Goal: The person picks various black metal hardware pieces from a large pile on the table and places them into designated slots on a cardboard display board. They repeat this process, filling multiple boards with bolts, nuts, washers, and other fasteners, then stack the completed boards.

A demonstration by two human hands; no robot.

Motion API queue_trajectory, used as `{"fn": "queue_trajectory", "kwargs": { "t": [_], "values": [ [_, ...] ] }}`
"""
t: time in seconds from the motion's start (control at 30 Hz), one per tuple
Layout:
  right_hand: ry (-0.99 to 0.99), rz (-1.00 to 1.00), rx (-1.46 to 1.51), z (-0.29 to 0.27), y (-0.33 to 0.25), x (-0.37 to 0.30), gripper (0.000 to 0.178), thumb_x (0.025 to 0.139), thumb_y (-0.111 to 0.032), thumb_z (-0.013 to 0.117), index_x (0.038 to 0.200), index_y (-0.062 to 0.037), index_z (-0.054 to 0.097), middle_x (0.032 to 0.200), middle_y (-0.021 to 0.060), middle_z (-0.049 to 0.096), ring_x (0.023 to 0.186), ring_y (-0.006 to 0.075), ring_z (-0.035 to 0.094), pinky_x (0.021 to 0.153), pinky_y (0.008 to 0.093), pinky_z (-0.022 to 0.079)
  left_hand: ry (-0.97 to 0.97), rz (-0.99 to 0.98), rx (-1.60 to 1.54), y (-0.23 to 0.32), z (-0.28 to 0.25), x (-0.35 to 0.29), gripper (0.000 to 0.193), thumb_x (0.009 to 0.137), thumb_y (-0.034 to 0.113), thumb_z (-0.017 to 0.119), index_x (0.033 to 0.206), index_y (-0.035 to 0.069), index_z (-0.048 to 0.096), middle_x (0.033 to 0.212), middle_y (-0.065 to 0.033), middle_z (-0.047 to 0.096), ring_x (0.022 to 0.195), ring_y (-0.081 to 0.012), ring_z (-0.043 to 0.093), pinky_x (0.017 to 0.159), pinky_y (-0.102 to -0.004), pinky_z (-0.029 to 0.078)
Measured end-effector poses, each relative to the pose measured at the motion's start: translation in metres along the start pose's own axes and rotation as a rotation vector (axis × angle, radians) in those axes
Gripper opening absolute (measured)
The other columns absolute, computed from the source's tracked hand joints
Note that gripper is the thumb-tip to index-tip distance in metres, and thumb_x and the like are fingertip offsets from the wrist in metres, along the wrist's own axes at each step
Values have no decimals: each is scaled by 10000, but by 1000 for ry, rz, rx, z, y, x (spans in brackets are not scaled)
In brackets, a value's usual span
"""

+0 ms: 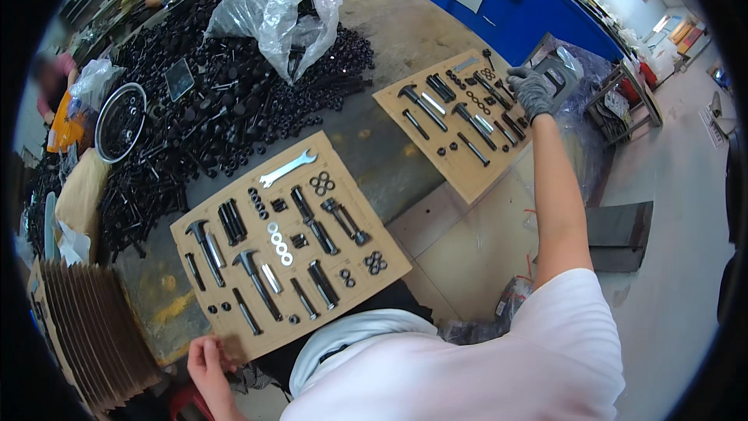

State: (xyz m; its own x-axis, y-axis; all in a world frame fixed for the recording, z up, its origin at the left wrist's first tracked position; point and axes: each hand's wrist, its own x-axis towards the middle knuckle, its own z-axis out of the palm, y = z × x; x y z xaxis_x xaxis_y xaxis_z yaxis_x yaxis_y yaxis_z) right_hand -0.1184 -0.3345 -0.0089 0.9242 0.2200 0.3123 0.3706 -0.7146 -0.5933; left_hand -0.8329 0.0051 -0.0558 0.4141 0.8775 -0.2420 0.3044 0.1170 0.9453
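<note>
My bare left hand (209, 362) is at the near left corner of a brown cardboard panel (358, 284), its fingers curled; what they hold, if anything, is hidden. On this panel are a silver open-end wrench (288, 168), black hammer-shaped bolts (257, 281), white washers (278, 243), nuts, pins and sleeves in separate groups. My right hand (531, 92), in a grey glove, reaches to the right edge of a second cardboard panel (458, 175) with similar hardware. Its fingers are bent, and their grip is unclear. Beside it lies a grey moulded object (559, 76) of unclear kind.
A large heap of black bolts and nuts (226, 101) covers the far left table, with a clear plastic bag (276, 15) and round metal-rimmed bowl (121, 122). Stacked cardboard sheets (89, 335) stand at left. A blue control cabinet (499, 19) is behind. Other people are at far left.
</note>
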Motion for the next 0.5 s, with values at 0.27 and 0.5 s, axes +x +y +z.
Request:
{"fn": "queue_trajectory", "kwargs": {
  "t": [0.27,0.5],
  "values": [
    [-137,102,-492,55,24,131,426,902,-307,625,1295,-147,591,1342,126,580,1228,320,548,1021,428,450,537,-194,23,-12,-12,-16,230,982,217,588,1123,37,607,790,-22,601,581,-109,493,503,-252,399],
    [-233,128,-673,94,28,169,394,857,-363,623,1161,-119,680,1245,152,635,1161,327,593,961,434,485,660,-211,7,-17,-1,-12,216,978,216,571,1057,28,643,809,-14,627,651,-105,530,539,-251,424]
  ]
}}
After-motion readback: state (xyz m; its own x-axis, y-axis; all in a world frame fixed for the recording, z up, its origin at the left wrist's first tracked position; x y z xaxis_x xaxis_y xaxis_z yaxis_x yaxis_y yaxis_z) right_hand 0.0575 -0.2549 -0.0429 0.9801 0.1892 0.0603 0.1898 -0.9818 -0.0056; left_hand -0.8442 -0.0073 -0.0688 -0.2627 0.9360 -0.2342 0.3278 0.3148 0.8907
